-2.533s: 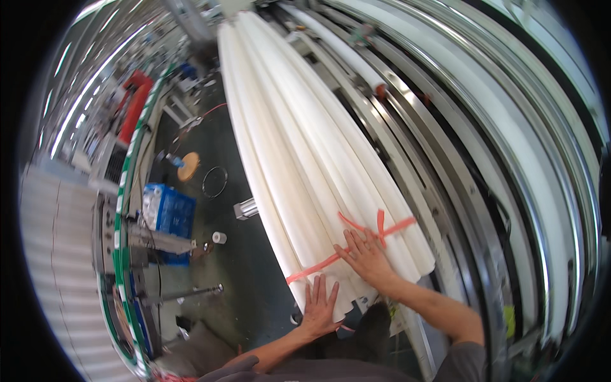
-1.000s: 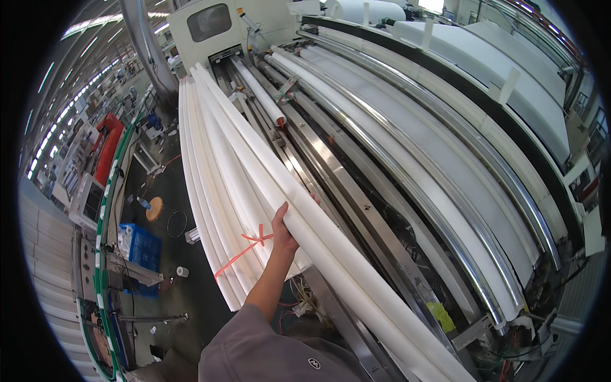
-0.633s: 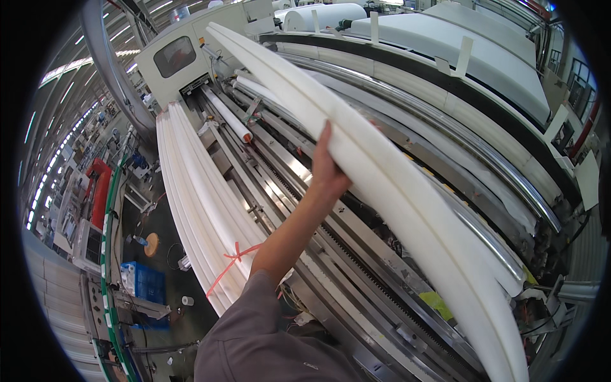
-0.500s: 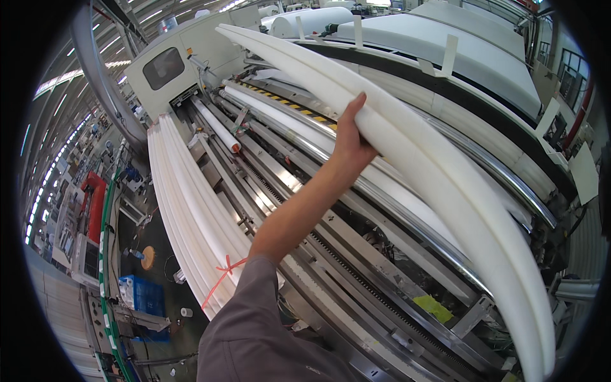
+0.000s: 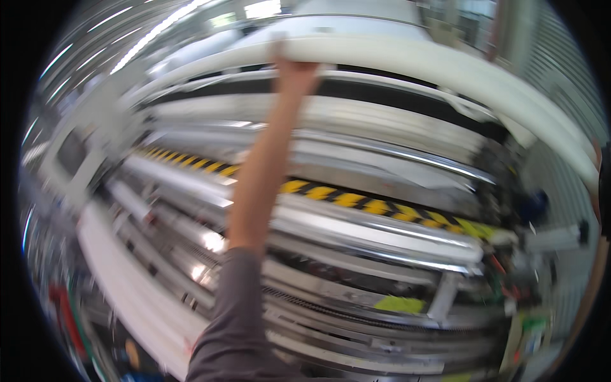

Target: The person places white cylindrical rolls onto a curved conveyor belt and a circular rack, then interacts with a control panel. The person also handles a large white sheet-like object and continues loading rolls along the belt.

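A long white roll point(image 5: 407, 54), looking soft and bowed by the lens, spans the top of the view above the machine. My left hand point(image 5: 298, 69), arm stretched forward, grips it from below near its middle, thumb up on the near side. Motion blurs the fingers. My right hand point(image 5: 597, 184) shows only as a sliver at the right rim, closed against the roll's near end; most of it is cut off. Whether one or two rolls are held cannot be told now.
Beneath the roll runs a machine with metal rollers point(image 5: 382, 153), a yellow-black striped strip point(image 5: 347, 199) and a toothed rail point(image 5: 331, 312). More long white rolls point(image 5: 127, 286) lie at the left. A pale machine housing point(image 5: 83, 153) stands far left, and white sheet material point(image 5: 356, 9) lies behind.
The view has swung right. The roll has gone from slanting across the right side to lying across the top, still in my left hand. My right hand has come into view at the rim.
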